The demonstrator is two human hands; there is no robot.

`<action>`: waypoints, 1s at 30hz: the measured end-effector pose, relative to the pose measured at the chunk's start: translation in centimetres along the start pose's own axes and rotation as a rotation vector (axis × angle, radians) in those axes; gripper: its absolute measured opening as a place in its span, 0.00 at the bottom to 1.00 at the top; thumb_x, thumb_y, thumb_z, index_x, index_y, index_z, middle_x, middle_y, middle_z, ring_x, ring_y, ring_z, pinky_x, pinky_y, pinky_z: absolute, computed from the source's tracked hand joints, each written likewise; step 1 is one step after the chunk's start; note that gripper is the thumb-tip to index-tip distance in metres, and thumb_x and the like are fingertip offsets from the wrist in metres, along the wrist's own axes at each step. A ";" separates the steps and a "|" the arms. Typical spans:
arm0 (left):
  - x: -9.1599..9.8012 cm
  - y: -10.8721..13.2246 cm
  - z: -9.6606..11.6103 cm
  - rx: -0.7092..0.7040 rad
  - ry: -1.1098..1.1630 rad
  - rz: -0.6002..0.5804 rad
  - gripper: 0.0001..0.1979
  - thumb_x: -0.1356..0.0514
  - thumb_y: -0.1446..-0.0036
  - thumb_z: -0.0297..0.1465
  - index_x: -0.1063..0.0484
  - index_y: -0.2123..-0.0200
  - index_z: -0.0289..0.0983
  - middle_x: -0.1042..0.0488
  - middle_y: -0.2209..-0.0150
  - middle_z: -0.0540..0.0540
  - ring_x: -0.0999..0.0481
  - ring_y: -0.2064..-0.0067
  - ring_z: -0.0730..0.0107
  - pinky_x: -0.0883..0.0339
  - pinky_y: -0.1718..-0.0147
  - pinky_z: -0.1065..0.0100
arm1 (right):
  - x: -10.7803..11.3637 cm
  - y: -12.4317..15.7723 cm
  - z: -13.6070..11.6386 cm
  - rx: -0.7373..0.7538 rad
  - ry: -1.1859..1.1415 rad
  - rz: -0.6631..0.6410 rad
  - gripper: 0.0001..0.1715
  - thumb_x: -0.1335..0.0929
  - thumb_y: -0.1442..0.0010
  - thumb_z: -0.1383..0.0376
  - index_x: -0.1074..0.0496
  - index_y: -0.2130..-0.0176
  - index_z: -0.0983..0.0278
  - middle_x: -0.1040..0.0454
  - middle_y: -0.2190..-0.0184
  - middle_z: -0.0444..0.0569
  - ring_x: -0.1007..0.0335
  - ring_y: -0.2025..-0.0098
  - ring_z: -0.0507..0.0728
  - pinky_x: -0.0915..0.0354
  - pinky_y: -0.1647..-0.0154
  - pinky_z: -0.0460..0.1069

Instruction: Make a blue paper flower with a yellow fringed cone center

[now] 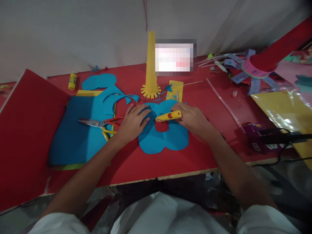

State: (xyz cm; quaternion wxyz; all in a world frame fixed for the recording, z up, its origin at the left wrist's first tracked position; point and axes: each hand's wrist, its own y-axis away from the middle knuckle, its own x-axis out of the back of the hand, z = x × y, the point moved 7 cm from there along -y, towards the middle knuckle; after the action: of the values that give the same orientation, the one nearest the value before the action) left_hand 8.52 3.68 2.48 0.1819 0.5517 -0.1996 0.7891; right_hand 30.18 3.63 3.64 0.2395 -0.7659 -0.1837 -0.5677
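A blue flower-shaped paper cutout (153, 141) with a hole in its middle lies flat before me. My left hand (135, 121) rests over its left side, palm down, fingers spread. Across the cutout, my right hand (188, 116) grips what looks like a yellow glue gun (168, 116); its tip points left, just above the hole. The grip is hidden by my fingers. Beyond the cutout stands a tall yellow paper cone (151, 63) with a fringed base. Scissors (96, 123) with red and yellow handles lie left of my left hand, on blue sheets (70, 136).
A glue stick (72, 81) stands at the back left, near a raised red board (26, 136). Blue offcuts (99, 80) lie behind the sheets. On the right are a clear stick (224, 104), a purple power strip (255, 138) with cables, and a red paper cone (280, 48).
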 end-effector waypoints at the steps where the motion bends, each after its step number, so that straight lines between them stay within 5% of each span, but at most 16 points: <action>1: 0.0 0.0 0.0 -0.003 0.000 0.001 0.22 0.50 0.23 0.37 0.25 0.35 0.38 0.29 0.28 0.39 0.32 0.26 0.47 0.49 0.23 0.40 | 0.0 0.0 0.0 -0.003 0.007 0.007 0.07 0.36 0.26 0.66 0.28 0.52 0.62 0.20 0.51 0.57 0.23 0.49 0.65 0.40 0.65 0.52; 12: 0.0 0.0 0.0 -0.008 -0.012 0.009 0.22 0.50 0.23 0.37 0.25 0.35 0.37 0.30 0.28 0.38 0.32 0.26 0.47 0.48 0.23 0.40 | 0.3 0.0 -0.1 -0.066 0.059 0.121 0.09 0.33 0.25 0.59 0.26 0.53 0.60 0.19 0.53 0.56 0.23 0.52 0.64 0.43 0.67 0.53; 30: -0.2 0.0 -0.2 -0.013 -0.010 0.006 0.22 0.49 0.23 0.37 0.25 0.35 0.38 0.29 0.28 0.38 0.32 0.26 0.47 0.49 0.23 0.39 | -0.4 -0.2 0.4 -0.082 0.046 0.113 0.13 0.35 0.28 0.65 0.24 0.47 0.61 0.19 0.50 0.57 0.23 0.49 0.66 0.37 0.65 0.53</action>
State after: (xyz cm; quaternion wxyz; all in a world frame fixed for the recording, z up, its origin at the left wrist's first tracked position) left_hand 8.47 3.77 2.22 0.1820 0.5537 -0.2074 0.7857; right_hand 30.26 4.00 3.22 0.2441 -0.7709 -0.1111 -0.5778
